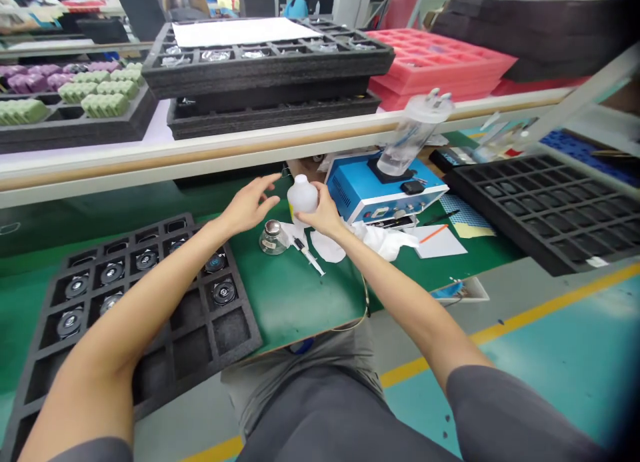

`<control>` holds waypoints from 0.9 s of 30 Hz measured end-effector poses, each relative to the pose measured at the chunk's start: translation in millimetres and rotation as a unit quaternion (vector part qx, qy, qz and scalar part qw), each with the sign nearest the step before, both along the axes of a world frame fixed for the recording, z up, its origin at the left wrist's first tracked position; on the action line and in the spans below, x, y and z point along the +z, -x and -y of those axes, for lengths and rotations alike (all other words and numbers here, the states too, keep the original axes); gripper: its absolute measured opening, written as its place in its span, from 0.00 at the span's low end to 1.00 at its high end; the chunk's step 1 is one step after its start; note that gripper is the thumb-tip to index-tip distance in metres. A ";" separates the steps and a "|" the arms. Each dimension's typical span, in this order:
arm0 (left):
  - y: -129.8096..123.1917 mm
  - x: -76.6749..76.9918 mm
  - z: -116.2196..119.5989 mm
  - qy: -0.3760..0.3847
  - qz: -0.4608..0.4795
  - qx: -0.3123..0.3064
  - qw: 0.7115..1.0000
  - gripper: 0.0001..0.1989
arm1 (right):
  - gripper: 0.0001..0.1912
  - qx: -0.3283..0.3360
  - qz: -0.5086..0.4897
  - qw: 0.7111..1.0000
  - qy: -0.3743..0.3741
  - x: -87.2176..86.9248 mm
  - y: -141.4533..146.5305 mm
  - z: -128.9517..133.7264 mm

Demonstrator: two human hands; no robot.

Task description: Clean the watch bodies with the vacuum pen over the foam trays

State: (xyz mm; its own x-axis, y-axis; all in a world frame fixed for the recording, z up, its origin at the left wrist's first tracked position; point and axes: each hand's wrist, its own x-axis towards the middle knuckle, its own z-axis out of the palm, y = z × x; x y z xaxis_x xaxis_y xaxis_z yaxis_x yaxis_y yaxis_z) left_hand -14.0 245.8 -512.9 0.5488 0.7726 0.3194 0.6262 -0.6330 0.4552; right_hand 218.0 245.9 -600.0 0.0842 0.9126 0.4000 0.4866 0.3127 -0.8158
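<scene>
My right hand (324, 212) is wrapped round a white plastic bottle (302, 197) with a narrow neck, held upright above the green mat. To its left, my left hand (254, 203) hovers with fingers apart and nothing in them. Below the hands stands a small glass bottle with a metal top (273, 238). A syringe (309, 255) lies beside it on the mat, near crumpled white wipes (383, 241). Under my left forearm is a black foam tray (250, 329) holding several round black parts (223, 291) in its compartments.
A blue machine (350, 182) with a clear cylinder (407, 135) on top stands behind my right hand. Paper with an orange stick (433, 233) lies right of it. Another black tray (555, 202) sits far right. A shelf edge (250, 145) crosses above, loaded with foam trays.
</scene>
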 end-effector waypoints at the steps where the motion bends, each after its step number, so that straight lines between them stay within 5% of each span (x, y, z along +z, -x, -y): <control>1: -8.0 9.6 -1.4 -0.032 -0.047 -0.020 0.998 0.31 | 0.47 0.030 0.010 0.999 -0.004 0.3 -3.2 6.9; 5: -42.7 32.6 -6.9 -0.038 -0.191 -0.114 0.974 0.24 | 0.45 0.115 0.022 0.993 -0.008 1.4 -12.5 22.5; 8: -63.4 36.1 -4.8 -0.039 -0.210 -0.129 0.968 0.19 | 0.45 0.107 0.004 0.994 -0.016 1.1 -14.4 25.1; 13: -93.6 36.5 13.6 -0.065 -0.240 0.015 0.968 0.18 | 0.40 0.008 -0.002 1.000 -0.029 -1.0 -8.9 32.0; 18: -120.6 40.6 33.1 -0.078 -0.262 0.150 0.950 0.33 | 0.43 -0.036 0.024 0.998 -0.037 -2.5 -15.4 53.7; 20: -123.9 44.1 37.5 -0.085 -0.261 0.122 0.954 0.33 | 0.44 -0.040 0.022 0.999 -0.029 -2.7 -25.1 64.2; 25: -121.3 51.8 39.9 -0.034 -0.231 -0.127 0.964 0.18 | 0.43 -0.031 0.016 0.999 0.003 -5.8 -50.3 84.4; 27: -124.2 50.2 42.1 -0.020 -0.232 -0.126 0.964 0.16 | 0.42 -0.028 0.024 0.999 -0.005 -9.2 -54.9 87.6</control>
